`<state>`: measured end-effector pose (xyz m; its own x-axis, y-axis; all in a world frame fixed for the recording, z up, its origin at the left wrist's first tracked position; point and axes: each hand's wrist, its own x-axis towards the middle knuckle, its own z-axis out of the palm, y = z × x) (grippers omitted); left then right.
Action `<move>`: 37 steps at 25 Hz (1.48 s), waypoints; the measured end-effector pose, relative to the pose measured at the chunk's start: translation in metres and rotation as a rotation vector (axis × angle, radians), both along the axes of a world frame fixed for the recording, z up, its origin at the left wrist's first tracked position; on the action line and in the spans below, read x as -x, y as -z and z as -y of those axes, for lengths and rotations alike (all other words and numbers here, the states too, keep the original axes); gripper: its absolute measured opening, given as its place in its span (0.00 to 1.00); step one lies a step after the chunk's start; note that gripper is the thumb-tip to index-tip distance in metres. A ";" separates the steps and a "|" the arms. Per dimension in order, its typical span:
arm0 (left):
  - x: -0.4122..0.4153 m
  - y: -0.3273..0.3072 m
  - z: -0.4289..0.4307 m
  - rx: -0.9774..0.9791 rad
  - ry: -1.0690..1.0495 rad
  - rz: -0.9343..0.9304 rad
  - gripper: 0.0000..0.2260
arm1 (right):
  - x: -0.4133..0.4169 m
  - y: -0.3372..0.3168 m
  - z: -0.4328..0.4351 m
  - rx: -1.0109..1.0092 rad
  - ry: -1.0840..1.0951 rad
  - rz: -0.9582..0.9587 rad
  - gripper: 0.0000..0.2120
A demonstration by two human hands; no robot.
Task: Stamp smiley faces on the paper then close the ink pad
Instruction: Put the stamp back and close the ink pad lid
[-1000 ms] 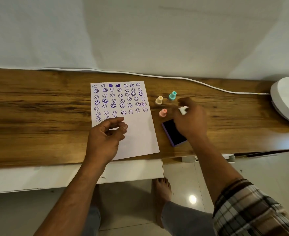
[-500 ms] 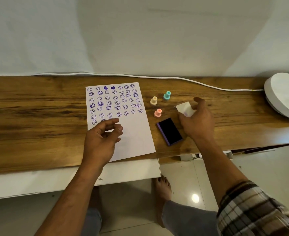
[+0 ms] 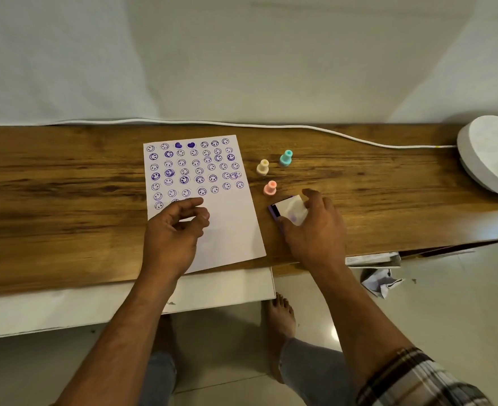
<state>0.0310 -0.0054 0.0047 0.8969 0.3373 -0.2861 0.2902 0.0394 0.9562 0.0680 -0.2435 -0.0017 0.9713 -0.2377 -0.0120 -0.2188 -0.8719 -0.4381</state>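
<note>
A white paper (image 3: 233, 230) lies on the wooden table (image 3: 66, 206), its upper half filled with several rows of purple smiley stamps. My left hand (image 3: 174, 230) rests on the paper's lower left with fingers loosely curled, holding nothing. My right hand (image 3: 315, 230) grips the clear ink pad lid (image 3: 294, 210) and holds it over the ink pad (image 3: 274, 211), whose dark purple strip shows only at the left edge. Three small stampers stand beyond the pad: pink (image 3: 270, 188), cream (image 3: 262, 167) and teal (image 3: 286, 158).
A white cable (image 3: 300, 128) runs along the table's back edge to a round white disc (image 3: 491, 162) at far right. A white board (image 3: 95, 300) juts out below the table front. Crumpled paper (image 3: 381, 282) lies on the tiled floor, and my bare feet stand there.
My right hand picked up the lid from the right of the pad, then carried it down and left over the ink pad, covering most of it. The left hand stayed on the paper.
</note>
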 end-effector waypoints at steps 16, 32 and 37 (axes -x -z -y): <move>0.004 0.001 0.015 -0.006 0.077 -0.033 0.12 | 0.006 -0.002 -0.007 -0.026 -0.117 -0.023 0.28; 0.010 -0.006 0.039 0.686 0.173 -0.292 0.17 | 0.046 -0.018 -0.056 -0.499 -0.119 0.051 0.28; 0.011 -0.006 0.045 0.705 0.141 -0.339 0.19 | 0.040 -0.022 -0.059 -0.615 -0.063 0.026 0.23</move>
<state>0.0199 -0.0508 0.0103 0.7437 -0.1354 -0.6546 0.6080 0.5440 0.5782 0.0282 -0.1849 0.0202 0.9850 -0.1375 -0.1045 -0.1576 -0.4686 -0.8692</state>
